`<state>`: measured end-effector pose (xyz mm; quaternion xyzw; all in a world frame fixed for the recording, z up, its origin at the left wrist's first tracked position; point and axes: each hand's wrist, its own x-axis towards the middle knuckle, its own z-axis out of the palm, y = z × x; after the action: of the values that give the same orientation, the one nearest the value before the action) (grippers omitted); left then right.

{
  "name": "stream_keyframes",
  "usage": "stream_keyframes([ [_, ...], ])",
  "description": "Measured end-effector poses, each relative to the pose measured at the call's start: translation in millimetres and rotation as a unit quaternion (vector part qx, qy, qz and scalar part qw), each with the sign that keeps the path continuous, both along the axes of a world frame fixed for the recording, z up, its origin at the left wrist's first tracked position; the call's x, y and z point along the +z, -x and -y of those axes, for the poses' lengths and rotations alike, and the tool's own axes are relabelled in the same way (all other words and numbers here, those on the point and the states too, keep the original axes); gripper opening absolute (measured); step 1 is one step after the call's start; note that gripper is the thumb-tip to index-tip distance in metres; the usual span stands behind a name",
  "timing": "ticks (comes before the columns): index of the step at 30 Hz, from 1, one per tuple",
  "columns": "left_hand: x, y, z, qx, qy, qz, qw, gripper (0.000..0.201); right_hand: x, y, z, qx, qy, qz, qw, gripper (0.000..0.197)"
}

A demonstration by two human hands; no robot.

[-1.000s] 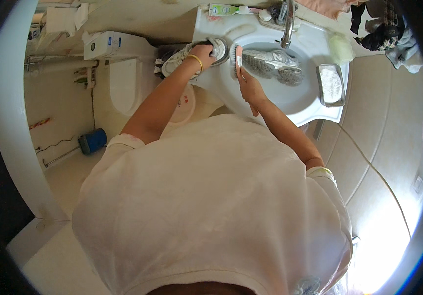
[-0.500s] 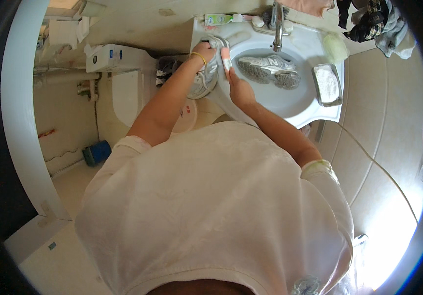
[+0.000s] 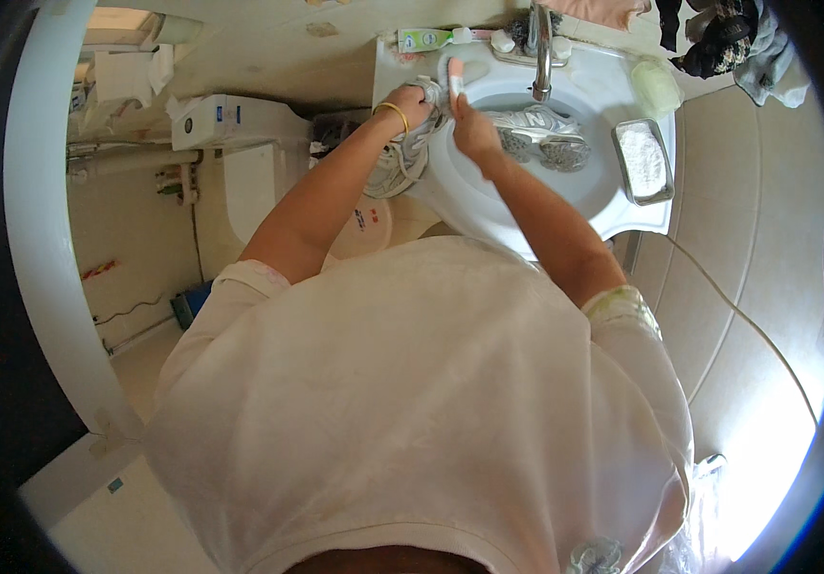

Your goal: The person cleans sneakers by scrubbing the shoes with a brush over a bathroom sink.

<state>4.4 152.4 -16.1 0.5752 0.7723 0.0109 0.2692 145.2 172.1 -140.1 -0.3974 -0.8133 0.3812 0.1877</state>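
My left hand (image 3: 414, 105) is closed on a grey-white sneaker (image 3: 395, 174) resting at the left edge of the washbasin (image 3: 474, 218). The fingers hide part of the shoe's upper end. In my right hand (image 3: 475, 134) is a small scrub brush (image 3: 456, 77), pinkish-orange and white, pointing away from me just right of that shoe. Whether its bristles touch the shoe I cannot tell. A second sneaker (image 3: 551, 122) lies in the bowl beneath the faucet (image 3: 543, 72), its grey sole partly toward me and one end behind my right hand.
On the basin's right rim sits a metal tray of white powder (image 3: 644, 163), with a pale green lump (image 3: 656, 86) behind it. A green-and-white tube (image 3: 423, 39) lies at the back left. Left stand a toilet (image 3: 251, 182) and a pinkish bucket (image 3: 371, 225). Dark clothes (image 3: 718, 43) hang upper right.
My right hand has moved away from me with the brush, up along the held sneaker. My left hand has shifted slightly right, still on the shoe. The view has tilted a little.
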Motion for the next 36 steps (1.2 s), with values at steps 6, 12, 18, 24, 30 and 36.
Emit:
stream_keyframes([
  [6,-7.4,15.0,30.5,-0.027,0.101,-0.015,0.994,0.061,58.4,-31.2,56.6,0.031,0.096,-0.004,0.995,0.037],
  [12,7.5,10.5,13.1,-0.028,0.149,-0.004,0.988,0.066,71.0,-32.6,20.3,0.017,0.051,0.043,0.998,0.041],
  [18,36.5,37.2,38.4,0.158,0.059,0.170,0.971,0.074,134.1,-68.3,-15.9,-0.039,0.128,-0.009,0.991,0.034],
  [24,44.0,35.1,68.9,0.127,-0.080,0.307,0.940,0.047,161.8,-83.6,34.0,0.066,0.025,0.023,0.997,0.034],
  [30,-36.6,36.1,98.0,0.298,-0.113,0.556,0.768,0.042,162.0,-57.8,48.0,0.173,-0.062,0.165,0.969,0.049],
  [36,-7.3,-4.5,116.1,0.516,-0.098,0.536,0.661,0.048,170.3,-6.7,35.2,0.217,-0.122,0.198,0.948,0.038],
])
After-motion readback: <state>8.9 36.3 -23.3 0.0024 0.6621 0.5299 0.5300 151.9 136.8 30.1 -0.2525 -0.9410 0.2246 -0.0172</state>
